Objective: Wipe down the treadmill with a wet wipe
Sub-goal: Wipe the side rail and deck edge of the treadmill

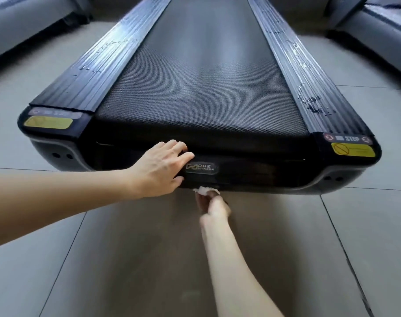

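Treadmill: long black treadmill (195, 88) with textured belt, ribbed side rails streaked with moisture, yellow warning stickers (49, 122) at rear corners, on the floor.
Wipe: small crumpled white wet wipe (205, 190), pressed to the lower edge of the rear end cover.
Right hand: right hand (214, 207) below the cover, fingers pinching the wipe.
Left hand: left hand (160, 170) flat on the rear cover, fingers spread, beside the logo badge (201, 168).
Surroundings: grey tiled floor (126, 259); neighbouring grey machines at both upper corners.

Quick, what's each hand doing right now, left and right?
Left hand: open, fingers resting on the treadmill's rear end cover, holding nothing.
Right hand: pinching the wet wipe against the cover's bottom edge.
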Action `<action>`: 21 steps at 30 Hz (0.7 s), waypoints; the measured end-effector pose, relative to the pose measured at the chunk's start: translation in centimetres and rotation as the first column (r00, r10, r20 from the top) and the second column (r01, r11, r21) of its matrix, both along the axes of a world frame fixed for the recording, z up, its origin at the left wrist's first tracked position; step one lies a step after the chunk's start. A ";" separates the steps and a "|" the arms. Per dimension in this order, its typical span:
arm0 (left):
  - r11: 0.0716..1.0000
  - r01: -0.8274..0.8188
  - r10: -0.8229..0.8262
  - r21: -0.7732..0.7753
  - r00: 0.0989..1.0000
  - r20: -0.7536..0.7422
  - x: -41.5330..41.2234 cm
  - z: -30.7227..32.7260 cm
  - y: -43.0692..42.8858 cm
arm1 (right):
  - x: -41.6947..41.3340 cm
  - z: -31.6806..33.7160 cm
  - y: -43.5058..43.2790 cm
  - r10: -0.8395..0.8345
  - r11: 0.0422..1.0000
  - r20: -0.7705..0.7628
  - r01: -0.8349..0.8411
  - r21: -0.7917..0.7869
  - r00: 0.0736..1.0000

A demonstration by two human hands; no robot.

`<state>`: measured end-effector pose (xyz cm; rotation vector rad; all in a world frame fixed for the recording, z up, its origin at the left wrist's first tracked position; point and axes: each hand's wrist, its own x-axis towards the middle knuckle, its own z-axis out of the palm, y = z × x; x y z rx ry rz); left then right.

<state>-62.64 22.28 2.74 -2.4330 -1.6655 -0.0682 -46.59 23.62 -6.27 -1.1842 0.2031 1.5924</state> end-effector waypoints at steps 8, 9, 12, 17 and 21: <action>0.999 0.031 -0.030 -0.026 0.999 0.029 -1.3 -0.4 0.2 | 7.7 -2.5 2.7 -0.276 0.960 -0.060 0.273 -0.055 0.959; 0.999 0.028 -0.027 -0.028 0.999 0.038 -1.2 -0.3 0.3 | 7.2 -1.7 2.3 -0.177 0.982 -0.020 0.175 -0.070 0.984; 0.999 0.028 -0.027 -0.035 0.999 0.039 -1.3 -0.2 0.3 | 2.8 -0.7 0.0 -0.053 0.992 -0.017 0.050 -0.120 0.998; 1.000 0.007 -0.007 -0.025 1.000 0.001 -2.2 -0.1 -0.3 | -3.8 1.2 -1.2 0.238 0.969 -0.095 -0.243 -0.042 0.967; 0.999 0.030 -0.029 -0.023 0.999 0.038 -2.9 -0.4 -0.3 | 0.4 2.7 -1.4 0.257 0.963 0.156 -0.239 -0.124 0.954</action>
